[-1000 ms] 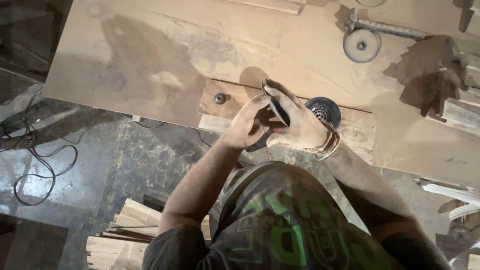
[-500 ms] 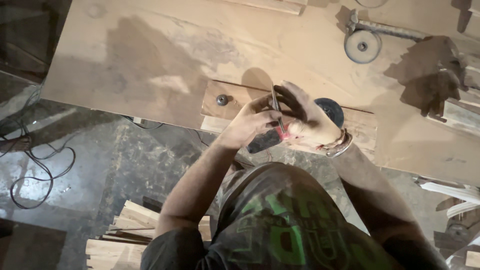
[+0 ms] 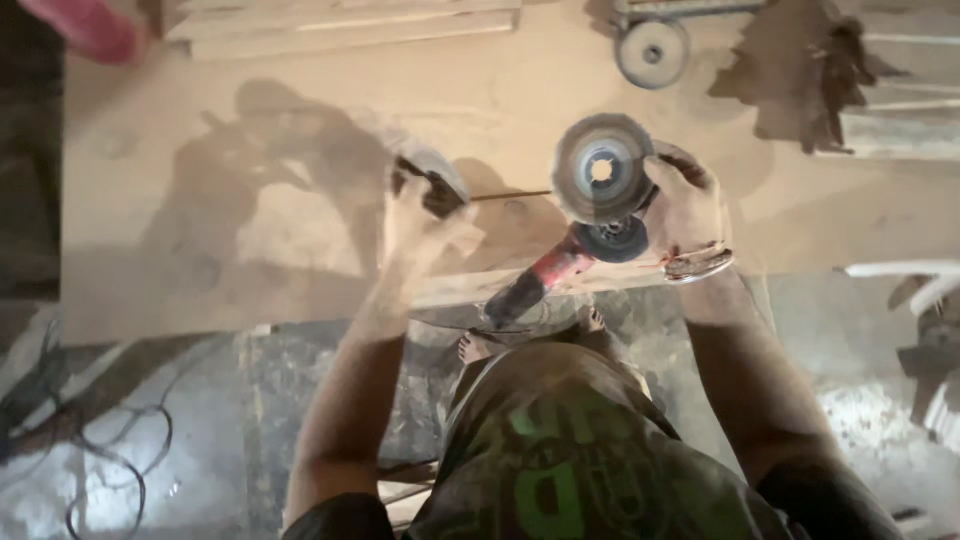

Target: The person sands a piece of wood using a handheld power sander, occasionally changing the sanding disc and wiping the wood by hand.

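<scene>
Red-bodied grinder (image 3: 545,280), grey disc (image 3: 603,168), tan board (image 3: 300,200).

My left hand (image 3: 425,215) is smeared by motion, so I cannot make out its fingers or tell what the dark thing (image 3: 432,185) in it is. My right hand (image 3: 685,205) covers part of the grinder (image 3: 560,265), and the round disc (image 3: 602,168) in front hides the head; whether the disc sits on it I cannot tell. My chest blocks the grinder's tail. A pink shape (image 3: 85,25) at the top left is blurred and cut by the edge, as are the planks (image 3: 340,25) and the white piece (image 3: 905,275) at right
</scene>
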